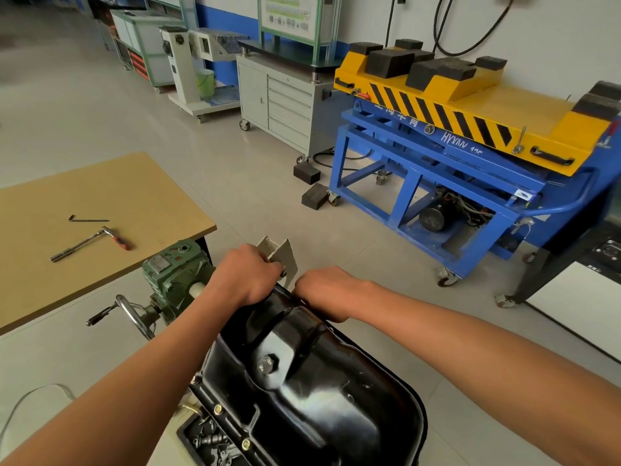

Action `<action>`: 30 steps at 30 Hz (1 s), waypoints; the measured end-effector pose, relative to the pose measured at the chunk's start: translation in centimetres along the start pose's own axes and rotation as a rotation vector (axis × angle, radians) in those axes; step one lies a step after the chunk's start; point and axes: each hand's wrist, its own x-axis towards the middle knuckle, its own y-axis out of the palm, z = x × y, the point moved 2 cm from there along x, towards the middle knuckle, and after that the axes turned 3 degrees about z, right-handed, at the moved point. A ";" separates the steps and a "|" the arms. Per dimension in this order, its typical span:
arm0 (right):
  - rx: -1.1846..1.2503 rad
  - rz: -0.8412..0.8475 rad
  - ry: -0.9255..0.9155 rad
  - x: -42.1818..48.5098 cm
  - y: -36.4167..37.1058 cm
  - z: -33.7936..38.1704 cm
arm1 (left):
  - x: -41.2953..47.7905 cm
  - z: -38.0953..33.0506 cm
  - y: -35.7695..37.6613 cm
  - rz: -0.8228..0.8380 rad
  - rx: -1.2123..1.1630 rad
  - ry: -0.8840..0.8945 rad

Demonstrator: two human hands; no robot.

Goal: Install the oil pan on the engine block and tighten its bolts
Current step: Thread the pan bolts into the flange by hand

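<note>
Black pressed-steel oil pan (302,381) sits sump-up over the engine block, which it hides from me. Its long axis runs from my body away toward the grey bracket (280,255) of the stand. Both grips are at the far end. My left grip (247,274) is at the far left corner of the flange, against the bracket; my right grip (324,290) is just beside it at the far right corner. Fingers of both are curled, but I cannot tell whether they clasp the flange or pinch a bolt. Flange bolts (217,409) stand in the near left edge. Tightening, I judge, calls for the ratchet (90,242), which lies well apart to my left on the wooden worktop (134,183), near a hex key (89,219); the left grip is nearer. Beyond, on the grey floor (235,156), stand a blue-and-yellow lift table (470,129) and a grey cabinet (279,105)
</note>
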 end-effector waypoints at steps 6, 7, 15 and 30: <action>0.566 -0.313 0.271 -3.5 -0.6 -0.8 | -0.8 0.2 -0.7 0.113 -0.040 0.123; 0.785 -0.404 0.336 -5.2 -0.3 -1.2 | -1.1 0.6 -0.8 0.178 -0.060 0.192; 1.545 -0.795 0.684 -19.5 6.3 8.8 | -2.7 5.4 -2.0 0.477 -0.287 0.532; 1.284 -1.236 1.083 -16.2 6.7 13.4 | -1.5 5.8 -0.6 0.328 -0.329 0.530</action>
